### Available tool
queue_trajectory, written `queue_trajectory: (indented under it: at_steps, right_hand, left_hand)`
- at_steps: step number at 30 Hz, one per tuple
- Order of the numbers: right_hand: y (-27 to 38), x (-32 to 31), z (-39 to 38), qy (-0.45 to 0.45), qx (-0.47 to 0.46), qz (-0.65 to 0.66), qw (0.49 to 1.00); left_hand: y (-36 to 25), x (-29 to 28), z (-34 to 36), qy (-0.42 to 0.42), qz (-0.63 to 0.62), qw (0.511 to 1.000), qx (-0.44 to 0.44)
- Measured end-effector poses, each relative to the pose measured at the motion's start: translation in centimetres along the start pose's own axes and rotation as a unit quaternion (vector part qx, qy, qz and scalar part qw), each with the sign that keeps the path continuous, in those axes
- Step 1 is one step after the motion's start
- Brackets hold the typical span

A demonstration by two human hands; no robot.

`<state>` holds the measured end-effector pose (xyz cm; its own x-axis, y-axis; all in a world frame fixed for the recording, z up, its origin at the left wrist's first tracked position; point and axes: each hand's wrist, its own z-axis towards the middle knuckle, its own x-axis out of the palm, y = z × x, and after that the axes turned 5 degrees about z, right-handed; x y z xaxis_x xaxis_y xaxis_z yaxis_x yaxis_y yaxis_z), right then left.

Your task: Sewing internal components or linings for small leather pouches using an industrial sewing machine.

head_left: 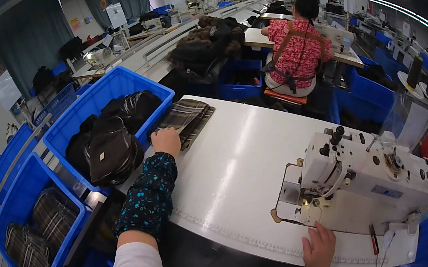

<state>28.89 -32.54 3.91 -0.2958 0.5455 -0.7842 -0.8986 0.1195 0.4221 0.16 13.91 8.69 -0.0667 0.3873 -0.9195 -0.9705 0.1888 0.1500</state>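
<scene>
My left hand (166,142) reaches to the far left corner of the white sewing table (221,172). Its fingers are curled at the near edge of a stack of brown plaid fabric pieces (188,116), though the fingertips are partly hidden. Lower right, my right hand (319,247) lies on the table's front edge with fingers apart and nothing in it. Just beyond it stands a white industrial sewing machine (363,170), its needle area near my fingertips. No fabric lies under the needle. A dark printed sleeve cover (147,194) wraps my left forearm.
Left of the table, a blue bin (157,89) holds dark garment pieces (111,151); a nearer blue bin (0,234) holds folded plaid pieces. Small red-handled snippers (374,239) lie beside the machine. Ahead, a person in a red patterned top (296,50) sits at another machine.
</scene>
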Motion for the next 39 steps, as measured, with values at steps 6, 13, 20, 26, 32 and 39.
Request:
queue_trajectory:
  at_steps: [6, 13, 20, 26, 32, 39]
  right_hand:
    - [-2.2, 2.0, -1.3, 0.033, -0.101, -0.07, 0.992]
    - [10.1, 4.9, 3.9, 0.113, -0.154, 0.095, 0.977]
    - [6.7, 4.6, 3.9, 0.16, -0.097, 0.024, 0.982]
    - [5.9, 4.1, 3.6, 0.157, -0.073, 0.013, 0.985]
    - [5.1, 4.0, 4.1, 0.153, -0.043, -0.006, 0.987]
    - [7.1, 0.7, 5.5, 0.072, -0.044, 0.193, 0.978]
  left_hand:
    - [-9.0, -8.0, -9.7, 0.223, -0.385, 0.871, 0.208]
    - [-12.3, -6.1, -18.2, 0.255, -0.58, 0.724, 0.274]
    - [2.3, -9.3, -11.4, -0.214, -0.122, 0.967, 0.068]
    - [11.4, -8.2, -8.0, -0.038, -0.082, 0.982, -0.163]
    - [12.9, -15.1, -9.8, -0.367, -0.091, 0.921, -0.093]
    - [10.4, -25.4, -20.0, -0.123, -0.591, 0.797, -0.011]
